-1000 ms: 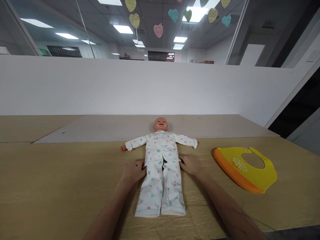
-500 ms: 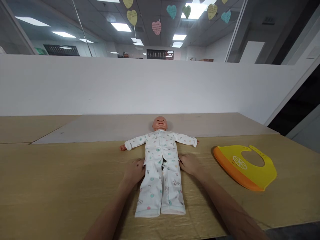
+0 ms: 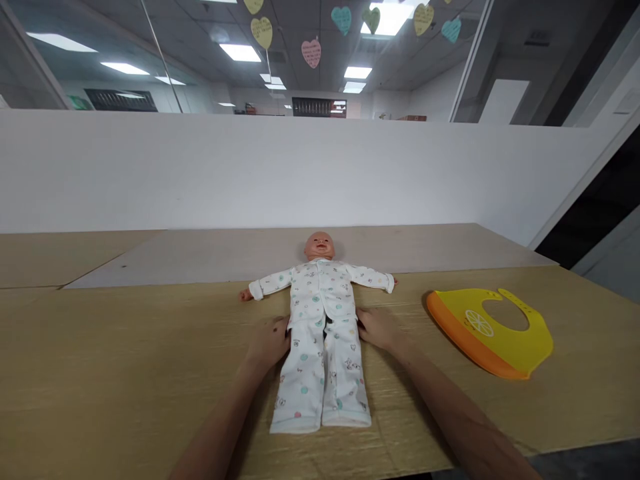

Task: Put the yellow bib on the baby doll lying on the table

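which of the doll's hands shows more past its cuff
The doll's hand at picture left: it sticks out plainly past its cuff, while only a sliver of the hand at picture right shows.

Ceiling panels [image 3: 395, 27] glare in glass [image 3: 200, 73] | soft shadows on tabletop [image 3: 125, 373] | edges stretched, wide-angle

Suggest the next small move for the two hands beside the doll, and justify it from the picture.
Perhaps draw the top closed at its lower front: it parts there, a small dark gap shows beneath, and the left hand and right hand rest at opposite sides of the doll, near that edge.
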`<state>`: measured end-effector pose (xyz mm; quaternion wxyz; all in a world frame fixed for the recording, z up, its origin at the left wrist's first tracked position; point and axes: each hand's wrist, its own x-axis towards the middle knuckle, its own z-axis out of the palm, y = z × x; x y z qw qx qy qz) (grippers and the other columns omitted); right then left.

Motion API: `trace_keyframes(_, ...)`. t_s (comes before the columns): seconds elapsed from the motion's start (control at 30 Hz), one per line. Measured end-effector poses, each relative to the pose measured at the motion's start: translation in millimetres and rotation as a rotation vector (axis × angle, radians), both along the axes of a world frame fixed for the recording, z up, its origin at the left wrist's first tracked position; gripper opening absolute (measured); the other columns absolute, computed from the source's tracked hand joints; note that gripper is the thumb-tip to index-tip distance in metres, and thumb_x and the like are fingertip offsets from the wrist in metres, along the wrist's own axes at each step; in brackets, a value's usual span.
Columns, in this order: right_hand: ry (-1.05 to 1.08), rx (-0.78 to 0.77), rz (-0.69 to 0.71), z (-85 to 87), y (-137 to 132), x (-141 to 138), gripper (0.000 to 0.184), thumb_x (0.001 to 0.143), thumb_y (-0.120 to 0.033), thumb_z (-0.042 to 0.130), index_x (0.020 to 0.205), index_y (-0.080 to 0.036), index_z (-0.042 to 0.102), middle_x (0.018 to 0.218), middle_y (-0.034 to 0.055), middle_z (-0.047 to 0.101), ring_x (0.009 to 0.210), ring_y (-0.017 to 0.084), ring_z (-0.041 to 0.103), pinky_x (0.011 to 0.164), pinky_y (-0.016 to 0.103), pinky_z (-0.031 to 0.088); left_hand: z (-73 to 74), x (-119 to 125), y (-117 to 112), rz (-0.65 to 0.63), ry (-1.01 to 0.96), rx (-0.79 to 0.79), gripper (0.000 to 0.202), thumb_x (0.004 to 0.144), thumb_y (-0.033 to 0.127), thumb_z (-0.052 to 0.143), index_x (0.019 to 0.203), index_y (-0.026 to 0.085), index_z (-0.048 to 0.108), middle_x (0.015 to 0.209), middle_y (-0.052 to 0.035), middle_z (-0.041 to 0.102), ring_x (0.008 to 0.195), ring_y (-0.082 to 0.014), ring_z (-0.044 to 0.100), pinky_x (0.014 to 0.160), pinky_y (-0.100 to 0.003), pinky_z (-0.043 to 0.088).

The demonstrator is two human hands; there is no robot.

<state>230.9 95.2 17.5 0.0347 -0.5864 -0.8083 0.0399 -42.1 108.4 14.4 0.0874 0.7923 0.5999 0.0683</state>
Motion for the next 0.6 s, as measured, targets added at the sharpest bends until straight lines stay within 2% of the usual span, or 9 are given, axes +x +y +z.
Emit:
trace_keyframes(0.23, 0.055, 0.002, 0.006, -1.7, 0.6, 0.9, 0.020, 0.086, -0.024, 0.046, 0.093, -0.016, 0.062, 0.096, 0.0098, 0.068, 0.079, 0.020, 0.061, 0.064, 0.026, 0.029, -0.5, 0.2, -0.6, 0.002, 0.009, 0.013, 0.036, 0.088, 0.021, 0.040, 0.114, 0.014, 0.064, 0.121, -0.0134, 0.065, 0.109, -0.0268, 0.058, 0.091, -0.035, 0.040)
trace_keyframes(0.43, 0.042, 0.002, 0.005, 1.6, -0.9, 1.1, 0.021, 0.085, -0.023, 0.045, 0.094, -0.017, 0.063, 0.099, 0.0102, 0.069, 0.081, 0.021, 0.063, 0.062, 0.027, 0.029, 2.5, 0.4, -2.3, -0.038, -0.017, 0.040, 0.029, 0.087, 0.020, 0.041, 0.097, 0.014, 0.067, 0.107, -0.0136, 0.069, 0.098, -0.0259, 0.062, 0.082, -0.033, 0.041)
trace_keyframes(0.6, 0.028, 0.028, -0.003, 0.2, 0.7, 1.8, 0.021, 0.086, -0.024, 0.045, 0.093, -0.018, 0.063, 0.099, 0.0082, 0.070, 0.084, 0.020, 0.065, 0.061, 0.028, 0.027, 7.9, 3.3, -4.4, -0.018, -0.009, 0.051, 0.027, 0.087, 0.020, 0.041, 0.091, 0.014, 0.067, 0.102, -0.0125, 0.071, 0.092, -0.0254, 0.064, 0.078, -0.032, 0.042)
